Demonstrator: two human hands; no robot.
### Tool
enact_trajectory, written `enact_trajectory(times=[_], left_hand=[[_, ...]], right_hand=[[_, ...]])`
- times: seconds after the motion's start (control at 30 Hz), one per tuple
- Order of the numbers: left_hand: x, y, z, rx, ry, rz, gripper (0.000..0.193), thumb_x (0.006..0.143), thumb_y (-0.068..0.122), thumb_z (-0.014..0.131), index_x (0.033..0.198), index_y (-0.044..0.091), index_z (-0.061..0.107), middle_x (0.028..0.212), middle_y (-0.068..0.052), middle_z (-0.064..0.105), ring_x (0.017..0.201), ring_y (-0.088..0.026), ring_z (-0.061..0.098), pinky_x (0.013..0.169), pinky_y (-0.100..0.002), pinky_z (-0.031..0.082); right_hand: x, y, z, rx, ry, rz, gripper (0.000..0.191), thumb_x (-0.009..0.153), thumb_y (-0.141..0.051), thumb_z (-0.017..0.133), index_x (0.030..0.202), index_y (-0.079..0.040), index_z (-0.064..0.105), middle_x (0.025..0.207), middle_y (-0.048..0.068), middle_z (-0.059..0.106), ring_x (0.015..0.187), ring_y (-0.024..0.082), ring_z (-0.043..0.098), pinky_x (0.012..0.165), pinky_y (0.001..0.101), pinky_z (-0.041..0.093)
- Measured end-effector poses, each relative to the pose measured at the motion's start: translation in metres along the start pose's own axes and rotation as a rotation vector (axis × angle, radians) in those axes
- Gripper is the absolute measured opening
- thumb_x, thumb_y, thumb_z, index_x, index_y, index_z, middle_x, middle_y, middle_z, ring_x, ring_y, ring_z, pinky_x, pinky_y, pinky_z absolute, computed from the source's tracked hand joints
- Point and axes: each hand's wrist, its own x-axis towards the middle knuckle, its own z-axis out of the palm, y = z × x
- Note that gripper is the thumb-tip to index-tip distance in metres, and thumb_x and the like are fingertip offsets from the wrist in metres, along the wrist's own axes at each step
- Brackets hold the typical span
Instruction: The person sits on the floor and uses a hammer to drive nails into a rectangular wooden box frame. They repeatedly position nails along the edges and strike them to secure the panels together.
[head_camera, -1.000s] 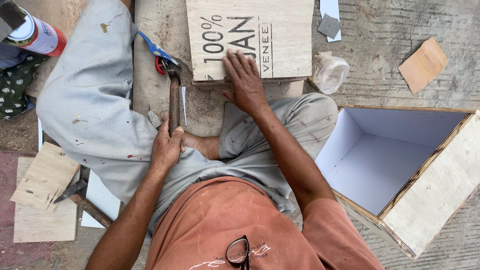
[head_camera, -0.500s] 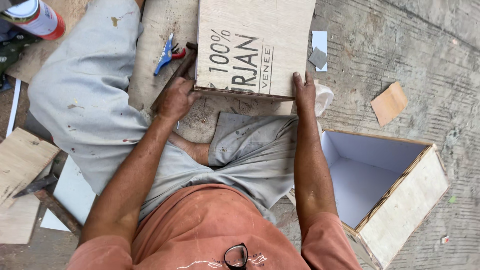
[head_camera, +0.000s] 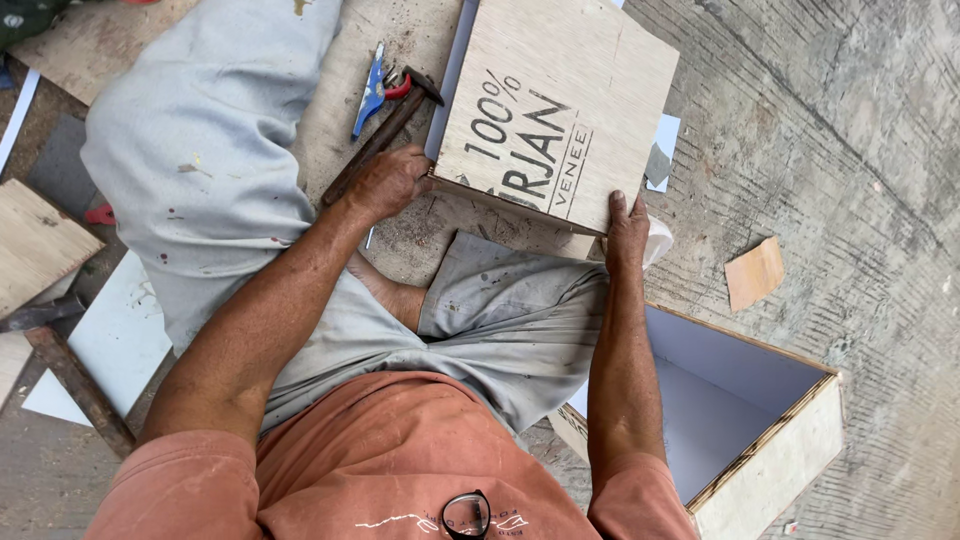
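Plywood board (head_camera: 560, 110), pale with dark printed lettering, tilted; left hand (head_camera: 385, 183) fingers curl on its corner, right hand (head_camera: 628, 228) fingers pressed flat along its edge.

Matt plywood panel (head_camera: 560, 110) — printed, rough concrete floor (head_camera: 830, 150), rusty metal hammer (head_camera: 385, 130)

both hands grip plywood panel (head_camera: 560, 110) edges.
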Motion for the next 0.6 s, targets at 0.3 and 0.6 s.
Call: enact_trajectory(times=[0.3, 0.6], left_hand=[[-0.008, 0.005, -0.01, -0.007, 0.107, 0.074, 0.022, 0.091, 0.02, 0.075, 0.091, -0.001, 0.067, 0.1, -0.017, 0.066, 0.092, -0.039, 0.067, 0.078, -0.05, 0.055], [0.032, 0.079, -0.002, 0.068, -0.005, 0.058, 0.031, 0.093, 0.025, 0.071, 0.113, 0.002, 0.068, 0.116, -0.015, 0.067, 0.095, -0.035, 0.071, 0.083, -0.045, 0.059]], right_hand=[[-0.015, -0.013, 0.009, -0.101, 0.081, 0.079, 0.056, 0.1, -0.038, 0.064, 0.14, 0.0, 0.056, 0.116, 0.019, 0.07, 0.101, 0.025, 0.066, 0.086, 0.0383, 0.057], [-0.05, -0.028, -0.05, -0.127, 0.23, -0.05, 0.055, 0.099, -0.043, 0.066, 0.136, -0.003, 0.063, 0.12, 0.015, 0.074, 0.107, 0.021, 0.067, 0.093, 0.034, 0.054]])
